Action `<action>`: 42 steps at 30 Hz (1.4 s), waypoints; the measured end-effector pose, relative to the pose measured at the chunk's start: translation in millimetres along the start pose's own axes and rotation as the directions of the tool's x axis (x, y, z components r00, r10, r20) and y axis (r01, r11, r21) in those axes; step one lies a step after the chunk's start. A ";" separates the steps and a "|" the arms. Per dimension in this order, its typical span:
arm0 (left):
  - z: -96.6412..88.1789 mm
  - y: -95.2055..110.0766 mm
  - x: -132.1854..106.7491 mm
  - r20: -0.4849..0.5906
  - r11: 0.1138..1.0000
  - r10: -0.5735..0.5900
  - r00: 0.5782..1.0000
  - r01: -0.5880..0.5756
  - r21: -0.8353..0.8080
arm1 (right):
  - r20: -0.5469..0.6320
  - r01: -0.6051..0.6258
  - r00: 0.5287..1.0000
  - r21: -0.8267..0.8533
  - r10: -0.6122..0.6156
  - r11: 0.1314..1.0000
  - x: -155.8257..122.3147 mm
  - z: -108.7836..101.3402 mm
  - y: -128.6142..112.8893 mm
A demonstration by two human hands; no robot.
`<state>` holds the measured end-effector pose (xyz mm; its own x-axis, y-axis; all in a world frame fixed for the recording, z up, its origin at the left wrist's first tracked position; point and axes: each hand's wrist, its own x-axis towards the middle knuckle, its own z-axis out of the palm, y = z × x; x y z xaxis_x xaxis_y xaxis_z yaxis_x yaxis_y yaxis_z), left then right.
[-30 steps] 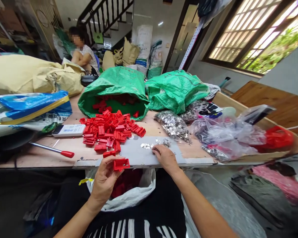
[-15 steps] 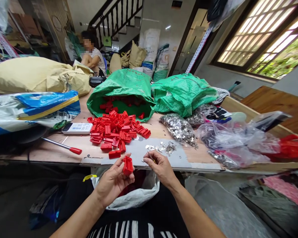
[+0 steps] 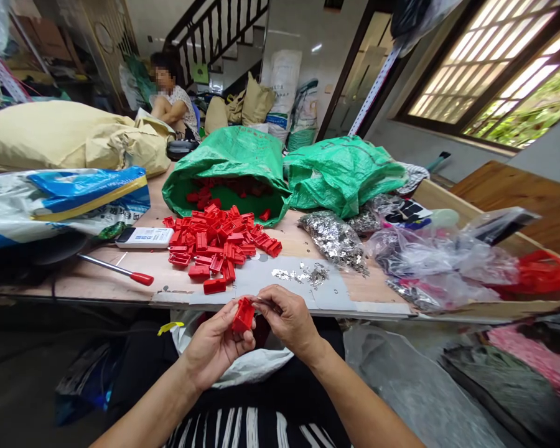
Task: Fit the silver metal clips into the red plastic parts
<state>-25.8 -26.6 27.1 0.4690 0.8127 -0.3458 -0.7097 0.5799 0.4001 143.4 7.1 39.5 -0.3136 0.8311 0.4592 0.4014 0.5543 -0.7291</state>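
Note:
My left hand is closed round a small red plastic housing, held just below the table's front edge. My right hand is pinched on a tiny metal piece right at the housing's open end. A heap of the same red housings lies on the table ahead. A small scatter of shiny metal pieces lies on a grey sheet in front of my right hand. A white plastic bag hangs open in my lap under both hands.
An open green sack holds more red housings, with a second green sack beside it. Clear bags of metal pieces lie to the right. At the left are a red-handled screwdriver and a white remote. A person sits behind.
My right hand left the scattered metal pieces on the sheet and came back to the red housing. My left hand turned the housing and drew it lower, toward my lap.

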 end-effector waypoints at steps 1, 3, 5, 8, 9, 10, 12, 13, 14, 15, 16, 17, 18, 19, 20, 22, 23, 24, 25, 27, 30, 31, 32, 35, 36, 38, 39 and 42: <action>-0.4 0.1 -0.2 0.003 1.000 -0.001 1.000 0.001 0.003 | 0.008 0.014 1.000 -0.004 -0.014 1.000 -1.1 -0.5 0.9; -1.0 0.1 -0.4 0.007 1.000 -0.004 1.000 0.004 0.002 | 0.021 0.028 0.999 -0.009 -0.028 1.000 -3.1 -1.8 2.1; -0.8 -0.1 -0.5 0.004 1.000 -0.008 1.000 0.008 -0.002 | 0.034 0.030 0.999 -0.016 -0.029 0.999 -4.5 -3.5 2.1; 1.0 -0.9 -0.9 -0.007 1.000 -0.007 1.000 0.007 -0.012 | 0.067 0.018 0.998 -0.020 -0.017 1.000 -5.3 -6.3 0.1; 1.8 -1.2 -1.0 -0.007 1.000 -0.009 1.000 0.009 -0.011 | 0.079 0.017 0.997 -0.019 -0.016 1.000 -5.3 -7.0 -0.7; 2.5 -1.4 -1.1 -0.006 1.000 -0.011 1.000 0.011 -0.010 | 0.090 0.018 0.996 -0.016 -0.017 1.000 -5.4 -7.6 -1.4; 3.5 -1.7 -1.0 -0.004 1.000 -0.022 1.000 0.022 -0.003 | 0.106 0.031 0.994 -0.011 -0.030 0.999 -5.6 -8.1 -1.9; 3.7 -1.9 -0.8 -0.002 1.000 -0.029 1.000 0.029 0.002 | 0.112 0.040 0.993 -0.009 -0.038 0.999 -5.9 -8.1 -1.8; 3.7 -2.1 -0.5 0.000 0.999 -0.035 0.999 0.035 0.006 | 0.117 0.047 0.992 -0.008 -0.046 0.999 -6.1 -8.0 -1.4; 3.5 -2.4 -0.2 0.003 0.999 -0.041 0.999 0.041 0.010 | 0.121 0.053 0.991 -0.007 -0.052 0.999 -6.4 -7.9 -1.1; 3.0 -2.8 0.0 0.008 0.999 -0.046 0.999 0.046 0.016 | 0.125 0.058 0.991 -0.010 -0.056 0.998 -6.6 -7.8 -0.8; 2.4 -3.3 0.1 0.013 0.999 -0.049 0.999 0.048 0.021 | 0.131 0.061 0.990 -0.016 -0.059 0.998 -6.7 -7.9 -0.8; 1.7 -3.9 0.1 0.015 0.999 -0.049 0.999 0.048 0.024 | 0.140 0.062 0.988 -0.024 -0.058 0.998 -6.7 -8.2 -1.0; 1.1 -4.4 0.0 0.015 0.999 -0.048 0.999 0.048 0.024 | 0.149 0.062 0.987 -0.033 -0.056 0.998 -6.7 -8.6 -1.5; 0.5 -5.0 -0.3 0.015 0.999 -0.046 0.999 0.046 0.023 | 0.158 0.059 0.986 -0.040 -0.052 0.997 -6.7 -9.2 -2.2; -0.3 -5.9 -1.1 0.016 0.999 -0.048 0.999 0.048 0.020 | 0.176 0.046 0.984 -0.045 -0.037 0.998 -7.1 -10.5 -3.5; -0.6 -6.3 -1.5 0.019 0.998 -0.053 0.998 0.052 0.021 | 0.183 0.036 0.983 -0.043 -0.028 0.998 -7.8 -11.0 -3.8; -0.6 -6.5 -1.9 0.022 0.998 -0.060 0.998 0.059 0.024 | 0.187 0.029 0.982 -0.038 -0.021 0.999 -8.7 -11.3 -3.8; -0.6 -6.7 -2.3 0.022 0.997 -0.067 0.998 0.066 0.028 | 0.188 0.025 0.982 -0.031 -0.018 0.999 -9.8 -11.4 -3.5; -0.4 -7.1 -2.6 0.014 0.996 -0.077 0.997 0.076 0.035 | 0.178 0.029 0.984 -0.015 -0.026 0.999 -12.2 -10.7 -1.9; 0.0 -7.6 -1.7 0.007 0.996 -0.085 0.996 0.085 0.038 | 0.143 0.046 0.989 0.005 -0.047 0.999 -14.9 -9.3 0.5; 0.1 -7.8 -1.1 0.011 0.995 -0.092 0.996 0.091 0.042 | 0.137 0.045 0.990 0.009 -0.046 0.999 -15.4 -9.2 0.7; 0.1 -8.0 -0.4 0.014 0.994 -0.098 0.995 0.097 0.044 | 0.138 0.039 0.990 0.014 -0.041 0.999 -15.5 -9.5 0.5; -0.3 -8.7 0.9 -0.002 0.996 -0.085 0.996 0.085 0.025 | 0.185 -0.010 0.983 0.037 0.003 0.999 -15.2 -12.9 -1.5; -0.6 -9.1 1.0 -0.010 0.997 -0.080 0.997 0.080 0.016 | 0.207 -0.035 0.978 0.051 0.024 0.998 -15.0 -14.6 -2.2; -1.4 -9.9 0.9 -0.013 0.997 -0.076 0.997 0.077 0.010 | 0.238 -0.098 0.968 0.093 0.073 0.991 -14.5 -18.1 -2.4; -1.9 -10.3 0.7 -0.008 0.997 -0.079 0.997 0.079 0.016 | 0.241 -0.138 0.965 0.117 0.107 0.983 -14.3 -19.5 -1.7; -3.0 -11.1 0.2 0.001 0.996 -0.081 0.997 0.081 0.046 | 0.222 -0.287 0.944 0.177 0.246 0.942 -14.3 -20.8 3.4</action>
<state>-19.4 -33.1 20.0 0.5254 0.7630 -0.3764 -0.6447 0.6458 0.4091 167.1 -2.0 41.0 -0.3883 0.9106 0.1414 0.3157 0.2756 -0.9079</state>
